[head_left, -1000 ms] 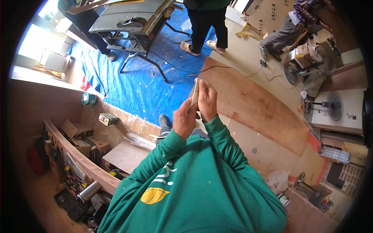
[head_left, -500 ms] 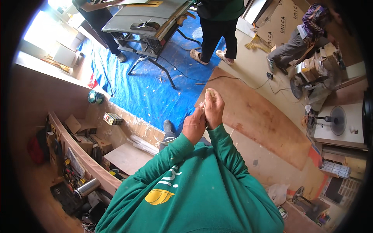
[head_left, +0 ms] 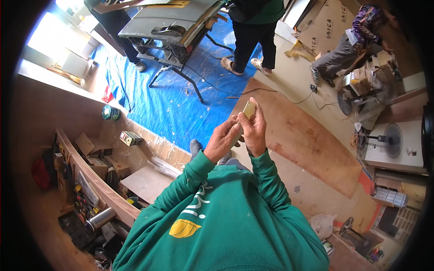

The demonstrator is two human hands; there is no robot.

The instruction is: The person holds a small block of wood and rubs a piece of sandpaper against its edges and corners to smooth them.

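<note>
In front of my chest both hands hold one short, flat, yellowish strip (head_left: 249, 108) with small dark marks near its upper end; I cannot tell whether it is brass or wood. My right hand (head_left: 256, 131) pinches its upper part between thumb and fingers. Lower down, the fingers of my left hand (head_left: 221, 139) are closed round the other end and hide much of it. The two hands touch or nearly touch, and the strip stands tilted, its top leaning right.
A grey saw table (head_left: 153, 20) bearing a hand plane (head_left: 168, 30) stands on a blue tarp (head_left: 174, 101). A brown board (head_left: 298, 135) lies to my right, crossed by a black cord. Several people work nearby. Boxes and tools fill the left side; a fan (head_left: 392, 140) stands right.
My hands have turned, bringing the strip's flat yellowish face into view. The left hand has shifted slightly left and the right hand slightly right.
</note>
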